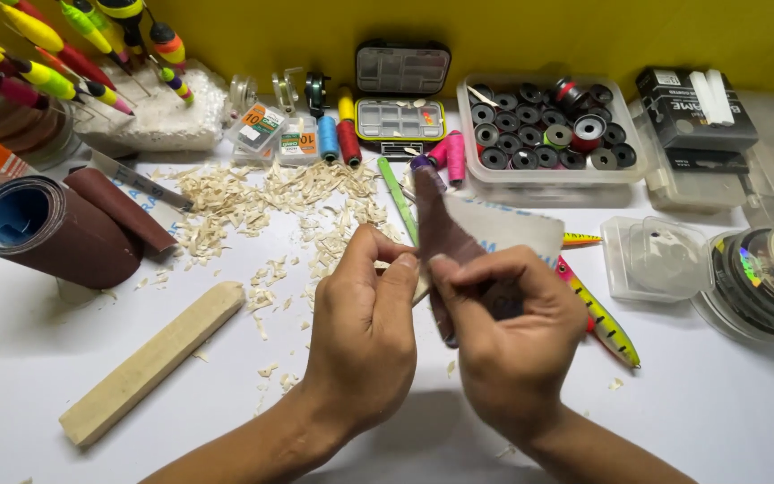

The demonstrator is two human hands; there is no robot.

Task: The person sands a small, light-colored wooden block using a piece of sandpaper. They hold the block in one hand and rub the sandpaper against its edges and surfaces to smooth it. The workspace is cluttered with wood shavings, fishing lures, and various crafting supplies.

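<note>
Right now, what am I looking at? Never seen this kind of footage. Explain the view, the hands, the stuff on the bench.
There is one picture, taken by a camera on the person's head, looking down at their own two bare hands over a white table.

The left hand pinches a small pale piece, mostly hidden. The right hand holds a sheet of brown sandpaper folded around it; both keep a closed grip.

Wood shavings lie scattered behind the hands. To the left lie a pale wooden stick and a sandpaper roll. At the back stand bright fishing floats, a small tackle box and a clear tub of spools. A painted fishing lure lies beside the right hand.
</note>
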